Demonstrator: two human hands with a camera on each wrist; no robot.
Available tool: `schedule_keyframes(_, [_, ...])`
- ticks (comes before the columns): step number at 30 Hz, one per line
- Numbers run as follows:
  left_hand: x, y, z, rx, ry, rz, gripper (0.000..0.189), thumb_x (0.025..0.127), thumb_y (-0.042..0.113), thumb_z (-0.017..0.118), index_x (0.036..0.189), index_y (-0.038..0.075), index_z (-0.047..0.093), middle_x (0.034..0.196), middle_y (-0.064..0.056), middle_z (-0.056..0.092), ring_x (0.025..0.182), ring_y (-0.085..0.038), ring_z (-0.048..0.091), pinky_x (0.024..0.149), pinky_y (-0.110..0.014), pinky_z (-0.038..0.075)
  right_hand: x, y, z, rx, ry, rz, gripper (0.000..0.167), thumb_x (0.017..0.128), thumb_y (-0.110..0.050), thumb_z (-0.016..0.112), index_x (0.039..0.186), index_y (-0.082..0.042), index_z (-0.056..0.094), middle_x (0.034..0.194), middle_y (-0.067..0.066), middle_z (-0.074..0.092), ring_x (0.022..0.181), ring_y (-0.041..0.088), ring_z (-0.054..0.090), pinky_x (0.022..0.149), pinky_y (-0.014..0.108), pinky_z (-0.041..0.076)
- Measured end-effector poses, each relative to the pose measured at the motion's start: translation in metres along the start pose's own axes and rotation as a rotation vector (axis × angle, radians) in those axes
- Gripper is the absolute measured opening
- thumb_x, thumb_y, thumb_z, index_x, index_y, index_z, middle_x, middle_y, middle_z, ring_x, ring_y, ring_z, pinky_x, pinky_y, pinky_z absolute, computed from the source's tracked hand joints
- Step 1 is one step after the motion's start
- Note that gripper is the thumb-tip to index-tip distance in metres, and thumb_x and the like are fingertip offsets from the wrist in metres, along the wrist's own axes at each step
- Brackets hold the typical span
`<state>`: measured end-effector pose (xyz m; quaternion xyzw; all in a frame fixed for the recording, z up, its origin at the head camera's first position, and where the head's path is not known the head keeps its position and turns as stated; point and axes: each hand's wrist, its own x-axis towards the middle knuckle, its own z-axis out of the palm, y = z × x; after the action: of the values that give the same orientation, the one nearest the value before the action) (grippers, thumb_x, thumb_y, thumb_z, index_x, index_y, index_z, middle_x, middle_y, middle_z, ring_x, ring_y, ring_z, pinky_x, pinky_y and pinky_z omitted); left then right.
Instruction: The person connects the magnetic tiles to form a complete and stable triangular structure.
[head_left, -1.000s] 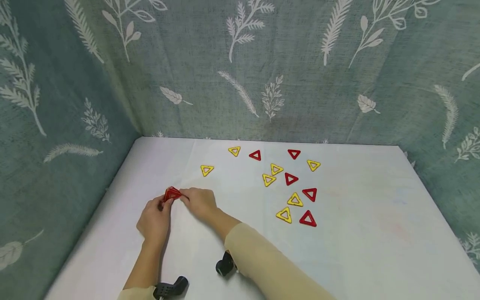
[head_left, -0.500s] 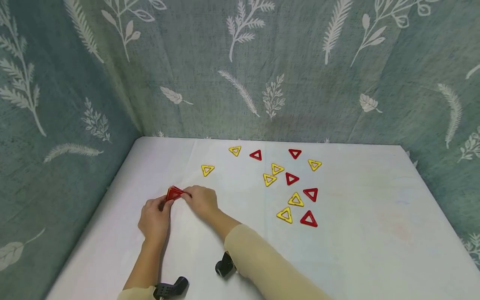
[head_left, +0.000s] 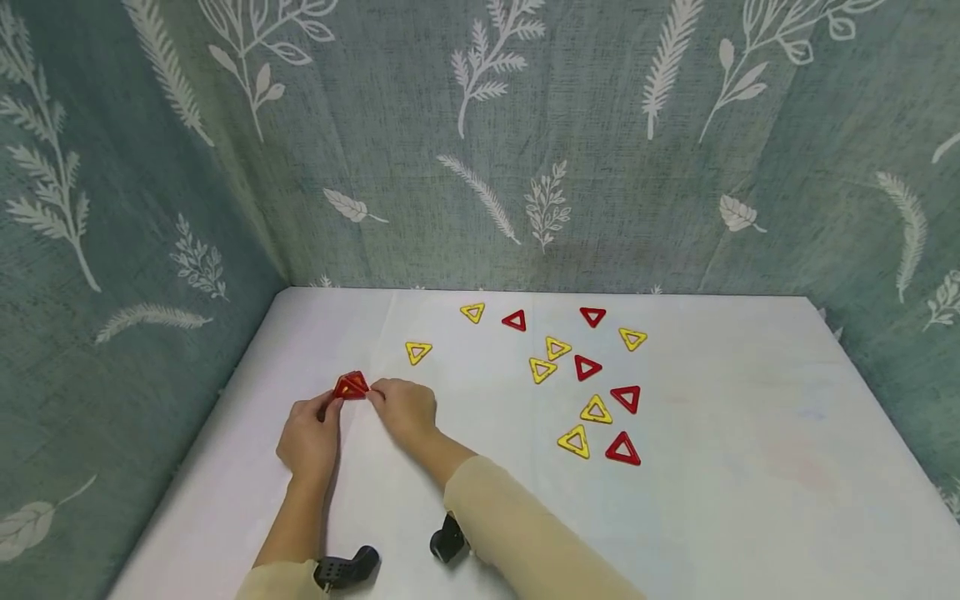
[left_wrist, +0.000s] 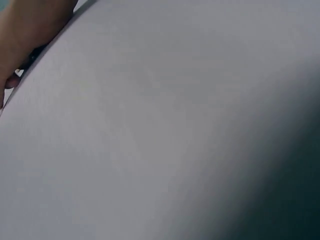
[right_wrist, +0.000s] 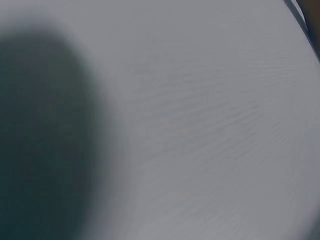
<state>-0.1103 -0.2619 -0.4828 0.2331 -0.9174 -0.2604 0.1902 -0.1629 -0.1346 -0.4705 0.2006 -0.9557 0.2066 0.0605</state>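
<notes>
In the head view, several red hollow triangle tiles point(head_left: 350, 386) stand together as a small peaked shape, with a bit of yellow showing in it. My left hand point(head_left: 309, 437) grips the shape's lower left side, thumb in front. From the right, my right hand point(head_left: 407, 412) pinches its right corner between thumb and fingers. Fingertips and tiles overlap, so the exact joins are too small to tell. Part of the left hand point(left_wrist: 37, 30) enters the left wrist view's top left corner; the tiles are out of that view. Only a sliver of skin shows in the right wrist view.
A yellow triangle tile point(head_left: 417, 352) lies just beyond the hands. Several more yellow and red triangles, such as a red one point(head_left: 623, 449), are scattered flat to the right on the white table point(head_left: 750, 500). Patterned green cloth point(head_left: 420, 225) walls the back and sides.
The red tiles have turned or folded between my hands: the part by my right fingers slanted out before and now sits closer in. The head view has tilted up slightly. Scattered triangles stay put.
</notes>
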Motion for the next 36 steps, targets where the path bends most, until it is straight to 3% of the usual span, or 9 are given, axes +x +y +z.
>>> schedule_keyframes(5, [0.005, 0.006, 0.009, 0.01, -0.004, -0.006, 0.036, 0.095, 0.03, 0.057, 0.122, 0.007, 0.063, 0.099, -0.015, 0.06, 0.087, -0.033, 0.058, 0.067, -0.047, 0.041, 0.002, 0.003, 0.001, 0.063, -0.003, 0.072, 0.019, 0.092, -0.042, 0.057, 0.099, -0.032, 0.073, 0.087, -0.017, 0.071, 0.063, 0.003, 0.057, 0.05, 0.019, 0.03])
schedule_keyframes(10, [0.011, 0.009, 0.007, 0.011, -0.007, 0.003, 0.04, 0.094, 0.032, 0.056, 0.125, 0.007, 0.061, 0.099, -0.014, 0.059, 0.086, -0.031, 0.057, 0.067, -0.047, 0.04, 0.008, 0.002, 0.0, 0.058, 0.009, 0.046, 0.019, 0.09, -0.043, 0.059, 0.1, -0.035, 0.073, 0.086, -0.018, 0.071, 0.063, 0.001, 0.057, 0.05, 0.019, 0.03])
schedule_keyframes(17, [0.013, 0.001, 0.002, 0.017, -0.027, 0.023, 0.043, 0.094, 0.034, 0.057, 0.127, 0.006, 0.059, 0.1, -0.015, 0.059, 0.085, -0.033, 0.057, 0.067, -0.049, 0.041, 0.013, -0.006, 0.0, 0.03, -0.053, 0.059, 0.025, 0.091, -0.048, 0.055, 0.103, -0.034, 0.072, 0.069, -0.015, 0.064, 0.054, 0.004, 0.046, 0.048, 0.022, 0.028])
schedule_keyframes(23, [0.02, -0.005, 0.006, 0.034, -0.04, 0.056, 0.04, 0.093, 0.032, 0.059, 0.125, 0.009, 0.061, 0.094, -0.013, 0.061, 0.077, -0.029, 0.056, 0.064, -0.043, 0.041, 0.014, -0.003, 0.004, 0.018, -0.042, 0.072, 0.023, 0.091, -0.048, 0.056, 0.105, -0.039, 0.071, 0.082, -0.017, 0.07, 0.058, 0.003, 0.05, 0.049, 0.022, 0.029])
schedule_keyframes(29, [0.023, -0.004, 0.006, 0.01, -0.058, 0.048, 0.039, 0.094, 0.032, 0.057, 0.126, 0.008, 0.061, 0.098, -0.015, 0.062, 0.083, -0.031, 0.057, 0.07, -0.046, 0.041, 0.018, 0.0, 0.005, 0.031, -0.019, 0.07, 0.022, 0.091, -0.046, 0.056, 0.105, -0.038, 0.071, 0.089, -0.018, 0.071, 0.064, 0.003, 0.058, 0.05, 0.021, 0.031])
schedule_keyframes(36, [0.027, -0.006, 0.002, -0.032, -0.07, 0.003, 0.043, 0.097, 0.031, 0.052, 0.128, 0.003, 0.057, 0.102, -0.018, 0.059, 0.09, -0.032, 0.055, 0.079, -0.05, 0.042, 0.016, 0.003, 0.003, 0.051, -0.042, 0.029, 0.032, 0.09, -0.043, 0.059, 0.118, -0.029, 0.065, 0.109, -0.014, 0.069, 0.093, 0.004, 0.066, 0.066, 0.021, 0.047])
